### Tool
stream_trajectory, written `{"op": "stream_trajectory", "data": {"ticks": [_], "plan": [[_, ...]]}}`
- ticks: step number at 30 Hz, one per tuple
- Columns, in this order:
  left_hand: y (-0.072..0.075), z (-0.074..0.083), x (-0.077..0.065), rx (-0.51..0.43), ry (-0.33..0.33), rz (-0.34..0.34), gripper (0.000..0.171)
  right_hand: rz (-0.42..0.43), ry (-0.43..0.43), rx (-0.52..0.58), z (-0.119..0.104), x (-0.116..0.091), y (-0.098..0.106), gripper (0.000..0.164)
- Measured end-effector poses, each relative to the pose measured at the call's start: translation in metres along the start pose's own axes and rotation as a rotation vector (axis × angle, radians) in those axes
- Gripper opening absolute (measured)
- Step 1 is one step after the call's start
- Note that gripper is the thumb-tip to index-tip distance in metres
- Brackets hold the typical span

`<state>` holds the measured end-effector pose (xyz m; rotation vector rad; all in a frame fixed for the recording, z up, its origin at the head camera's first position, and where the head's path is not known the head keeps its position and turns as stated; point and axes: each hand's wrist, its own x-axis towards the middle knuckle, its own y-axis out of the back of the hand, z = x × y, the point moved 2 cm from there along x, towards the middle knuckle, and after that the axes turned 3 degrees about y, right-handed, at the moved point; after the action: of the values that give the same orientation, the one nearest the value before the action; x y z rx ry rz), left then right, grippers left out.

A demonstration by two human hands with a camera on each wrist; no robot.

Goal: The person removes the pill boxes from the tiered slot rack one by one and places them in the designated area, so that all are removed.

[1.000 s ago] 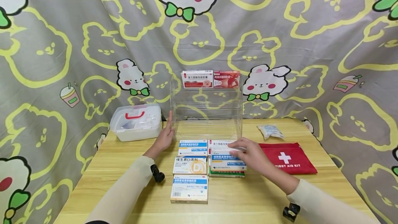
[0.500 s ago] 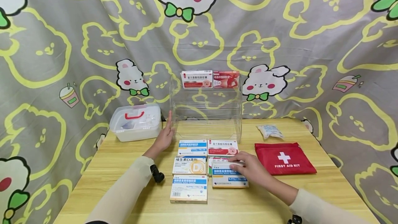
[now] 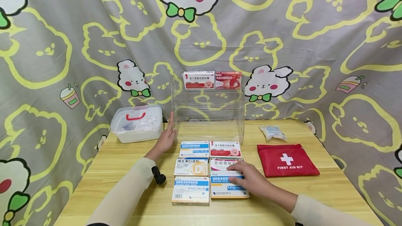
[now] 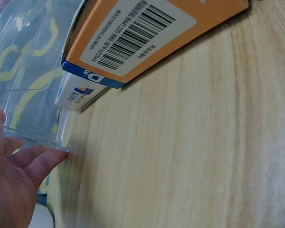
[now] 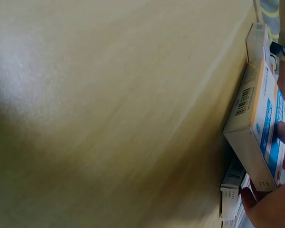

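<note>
My right hand [image 3: 251, 182] holds a white and blue medicine box [image 3: 227, 189] by its far edge, low at the near end of the right column of boxes. In the right wrist view its thumb lies on the printed face and a finger reaches under the end. My left hand [image 3: 166, 138] touches the left side of a clear tiered display rack [image 3: 209, 138], one finger straight up along it. Just beyond the held box lies a pink and white box [image 3: 221, 164], partly covered by the right fingers. A similar white and blue box [image 3: 190, 191] lies to the left.
On the rack's top tier stand a white and red box [image 3: 198, 80] and a red box [image 3: 228, 80]. A vitamin D box [image 3: 191, 166] lies mid-left. A lidded plastic case [image 3: 138, 135] sits left; a red first aid pouch [image 3: 287, 166] and a small packet [image 3: 272, 133] lie right.
The right hand has brought the white and blue box nearer to me and down, uncovering the white and red box, then the pink and white one. The left hand stays at the rack.
</note>
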<state>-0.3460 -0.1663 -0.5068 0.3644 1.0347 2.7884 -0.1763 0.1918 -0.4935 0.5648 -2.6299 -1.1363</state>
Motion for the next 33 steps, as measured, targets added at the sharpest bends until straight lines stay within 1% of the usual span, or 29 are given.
{"op": "stream_trajectory", "data": {"ticks": [5,12,18,25,30,33], "plan": [[0.0007,0.0007,-0.0009,0.005,0.001,0.005,0.078,-0.016,-0.001,-0.02,-0.0009,-0.0012,-0.0008,0.036],[0.0014,0.002,-0.0015,-0.001,-0.008,0.008,0.077,-0.032,0.05,-0.092,0.0021,-0.0028,-0.002,0.029],[0.0015,0.0021,-0.0014,0.005,-0.011,0.01,0.081,-0.058,0.04,-0.084,0.002,-0.0027,-0.0012,0.03],[0.0021,0.0028,-0.0017,-0.003,-0.01,0.017,0.084,-0.085,0.084,-0.061,0.0014,-0.0047,0.0,0.026],[0.0014,0.002,-0.0012,-0.003,-0.01,0.018,0.083,-0.118,0.08,-0.051,0.0037,-0.0052,0.0004,0.03],[0.0008,0.0014,-0.0009,-0.001,-0.009,0.017,0.084,-0.123,0.089,-0.07,0.0054,-0.0045,-0.0004,0.033]]}}
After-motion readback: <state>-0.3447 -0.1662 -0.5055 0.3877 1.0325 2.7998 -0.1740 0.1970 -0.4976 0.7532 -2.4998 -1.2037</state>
